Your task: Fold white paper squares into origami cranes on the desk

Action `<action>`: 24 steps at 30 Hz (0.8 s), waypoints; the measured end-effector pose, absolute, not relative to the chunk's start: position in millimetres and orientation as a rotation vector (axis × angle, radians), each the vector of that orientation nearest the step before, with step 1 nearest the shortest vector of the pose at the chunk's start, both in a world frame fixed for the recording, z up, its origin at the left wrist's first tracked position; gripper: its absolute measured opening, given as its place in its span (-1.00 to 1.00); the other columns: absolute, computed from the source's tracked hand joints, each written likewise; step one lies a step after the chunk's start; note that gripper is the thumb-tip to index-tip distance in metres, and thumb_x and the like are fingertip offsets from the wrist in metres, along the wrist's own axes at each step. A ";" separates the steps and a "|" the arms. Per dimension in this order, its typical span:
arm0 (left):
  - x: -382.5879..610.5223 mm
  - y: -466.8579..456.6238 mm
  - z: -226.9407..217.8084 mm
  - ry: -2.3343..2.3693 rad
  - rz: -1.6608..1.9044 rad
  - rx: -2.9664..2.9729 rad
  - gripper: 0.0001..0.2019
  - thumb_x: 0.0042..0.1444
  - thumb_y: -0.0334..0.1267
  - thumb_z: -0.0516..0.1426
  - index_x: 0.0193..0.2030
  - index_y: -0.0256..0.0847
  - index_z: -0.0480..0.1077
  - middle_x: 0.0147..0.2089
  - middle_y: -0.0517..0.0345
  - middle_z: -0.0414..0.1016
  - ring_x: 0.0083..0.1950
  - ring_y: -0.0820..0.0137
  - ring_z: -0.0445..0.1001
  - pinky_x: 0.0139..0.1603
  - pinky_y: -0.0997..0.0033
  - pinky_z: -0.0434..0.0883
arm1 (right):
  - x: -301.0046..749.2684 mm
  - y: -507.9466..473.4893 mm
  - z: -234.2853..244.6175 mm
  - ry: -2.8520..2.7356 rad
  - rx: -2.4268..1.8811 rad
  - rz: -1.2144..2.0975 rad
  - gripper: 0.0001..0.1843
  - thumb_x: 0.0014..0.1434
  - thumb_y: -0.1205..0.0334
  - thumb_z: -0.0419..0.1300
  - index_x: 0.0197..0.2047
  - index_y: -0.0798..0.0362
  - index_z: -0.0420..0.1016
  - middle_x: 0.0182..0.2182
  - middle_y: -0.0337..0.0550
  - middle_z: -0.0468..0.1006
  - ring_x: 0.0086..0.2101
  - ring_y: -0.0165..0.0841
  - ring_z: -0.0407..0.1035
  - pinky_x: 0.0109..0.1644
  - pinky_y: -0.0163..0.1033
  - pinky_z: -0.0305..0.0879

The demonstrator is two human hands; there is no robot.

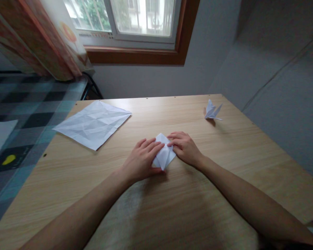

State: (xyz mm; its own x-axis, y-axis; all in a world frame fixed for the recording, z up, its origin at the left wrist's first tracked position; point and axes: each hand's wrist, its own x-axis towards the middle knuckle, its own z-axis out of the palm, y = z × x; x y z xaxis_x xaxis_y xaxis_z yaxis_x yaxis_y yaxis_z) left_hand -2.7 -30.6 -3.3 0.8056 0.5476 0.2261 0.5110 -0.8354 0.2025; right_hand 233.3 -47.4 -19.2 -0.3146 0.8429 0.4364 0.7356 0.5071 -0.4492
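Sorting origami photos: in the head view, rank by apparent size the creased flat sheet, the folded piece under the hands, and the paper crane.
1. creased flat sheet
2. folded piece, partly hidden
3. paper crane, though farther off, so this pair is unsure

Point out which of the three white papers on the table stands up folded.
The small winged figure at far right. The creased sheet lies flat at left; the part-folded piece is pressed under the left hand and right hand.

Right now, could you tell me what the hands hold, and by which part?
Left hand and right hand pin the folded paper down by its sides.
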 end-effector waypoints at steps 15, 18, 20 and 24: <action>1.9 -37.7 4.0 0.857 0.362 3.033 -0.42 0.17 0.22 0.13 0.14 -0.17 0.44 0.24 -0.10 0.44 0.14 0.04 0.42 0.11 0.00 0.30 | 210.3 -52.7 -10.5 -2.619 -1.184 0.273 -0.07 0.25 -0.15 0.18 0.44 0.26 -0.03 0.38 0.28 0.14 0.39 -0.06 -0.01 0.44 0.13 -0.04; 2.2 -39.2 4.6 0.865 0.372 3.044 -0.40 0.13 0.23 0.16 0.14 -0.19 0.43 0.25 -0.11 0.43 0.12 0.03 0.42 0.11 0.01 0.29 | 210.2 -52.7 -7.4 -2.652 -1.231 0.268 0.01 0.21 -0.21 0.20 0.44 0.33 -0.03 0.38 0.34 0.10 0.40 -0.03 -0.05 0.45 0.14 -0.08; 2.1 -39.8 4.6 0.871 0.375 3.045 -0.38 0.12 0.24 0.17 0.14 -0.20 0.42 0.25 -0.10 0.43 0.11 0.04 0.42 0.10 0.02 0.29 | 210.1 -52.6 -7.4 -2.655 -1.261 0.252 0.05 0.19 -0.26 0.19 0.44 0.33 -0.04 0.39 0.34 0.07 0.40 -0.01 -0.08 0.45 0.16 -0.10; 1.4 -39.8 3.9 0.874 0.366 3.041 -0.38 0.13 0.26 0.14 0.12 -0.20 0.41 0.21 -0.08 0.46 0.08 0.05 0.43 0.08 0.03 0.29 | 213.6 -52.4 -9.8 -2.644 -1.318 0.207 0.08 0.18 -0.36 0.12 0.45 0.30 -0.04 0.41 0.33 0.00 0.42 -0.01 -0.13 0.45 0.19 -0.15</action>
State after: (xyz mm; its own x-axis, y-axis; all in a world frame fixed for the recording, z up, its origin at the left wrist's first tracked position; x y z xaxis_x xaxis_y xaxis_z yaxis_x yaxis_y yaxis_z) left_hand 1.4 -39.8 3.9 0.8231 0.5188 0.2311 0.5287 -0.8485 0.0217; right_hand 213.6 -52.4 -9.8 -0.5910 0.8007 0.0984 0.7757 0.5975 -0.2033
